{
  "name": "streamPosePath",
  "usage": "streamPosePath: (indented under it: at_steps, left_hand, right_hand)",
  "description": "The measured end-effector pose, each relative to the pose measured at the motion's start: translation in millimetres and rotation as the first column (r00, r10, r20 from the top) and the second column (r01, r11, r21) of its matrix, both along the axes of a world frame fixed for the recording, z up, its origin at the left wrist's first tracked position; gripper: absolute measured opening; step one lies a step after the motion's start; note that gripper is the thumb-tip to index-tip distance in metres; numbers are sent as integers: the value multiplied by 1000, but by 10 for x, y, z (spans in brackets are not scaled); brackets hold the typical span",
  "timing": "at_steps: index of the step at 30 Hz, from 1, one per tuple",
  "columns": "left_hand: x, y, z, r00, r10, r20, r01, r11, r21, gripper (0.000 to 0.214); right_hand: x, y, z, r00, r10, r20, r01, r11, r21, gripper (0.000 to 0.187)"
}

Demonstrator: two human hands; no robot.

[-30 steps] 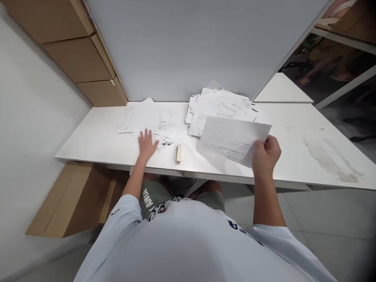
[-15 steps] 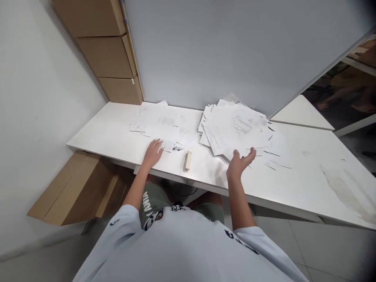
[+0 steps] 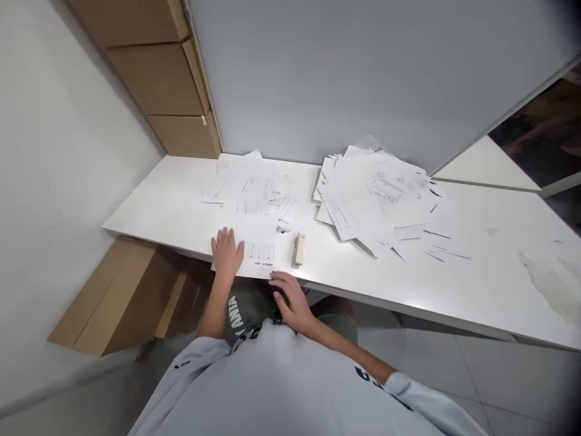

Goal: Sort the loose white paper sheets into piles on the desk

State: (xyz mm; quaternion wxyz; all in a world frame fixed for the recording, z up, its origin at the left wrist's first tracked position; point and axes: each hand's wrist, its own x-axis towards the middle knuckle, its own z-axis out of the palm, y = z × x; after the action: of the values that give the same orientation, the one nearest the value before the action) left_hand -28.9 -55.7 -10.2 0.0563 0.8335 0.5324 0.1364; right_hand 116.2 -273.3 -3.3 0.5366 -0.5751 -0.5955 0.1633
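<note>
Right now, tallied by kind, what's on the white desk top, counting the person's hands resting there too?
Cream stapler: 1
Paper heaps: 2
Single sheet: 1
Hands, left hand and right hand: 2
Total: 6

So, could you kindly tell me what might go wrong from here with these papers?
The sheet under the left hand lies at the table's near edge, so it could slip off if pulled. The right hand, close by at that edge, might knock the stapler beside the sheet. The loose pile of papers and the thin paper strips could easily get disturbed or mixed up.
</note>
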Motion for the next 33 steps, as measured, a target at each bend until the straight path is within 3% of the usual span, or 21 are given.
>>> streamPosePath:
  at_steps: [2,3,5,7,9,12,14,17,21,26,33]
  left_hand:
    - [-122,-289,-2,996,80,35,-82,996,46,60]
    - [-177,-408,3,990,123,62,-127,989,69,59]
    - [-275,-584,16,970,205,128,-218,971,95,56]
    - [-356,-680,23,950,250,188,-270,959,85,50]
    - [-416,-719,10,936,244,254,-266,962,59,41]
    - [-464,-719,-65,847,266,461,-302,953,6,42]
    - [-482,-701,-140,686,346,640,-340,930,-138,55]
    - [-519,-681,-241,475,458,751,-216,889,-405,68]
    - [-575,-758,-293,410,517,752,-122,848,-516,66]
    - [-606,-1046,-248,261,624,737,9,762,-648,51]
    - [-659,-1418,-83,296,701,649,77,660,-748,59]
  right_hand:
    - [-159,65,-116,960,104,-258,-164,960,-225,19]
    - [-234,90,-186,911,80,-405,-229,915,-334,19]
    - [-357,125,-330,778,-109,-618,-291,809,-510,27]
    - [-424,156,-439,646,-316,-694,-272,755,-597,40]
    - [-436,203,-489,524,-403,-750,-226,784,-579,48]
    - [-395,290,-472,387,-329,-861,-238,867,-438,49]
    - [-354,330,-447,369,-278,-887,-275,879,-390,47]
    - [-297,336,-431,397,-253,-883,-301,872,-385,47]
    - [-235,296,-405,404,-246,-881,-356,845,-399,49]
    - [-200,244,-320,439,-237,-867,-448,779,-440,42]
    - [-156,157,-231,408,-180,-895,-464,804,-373,37]
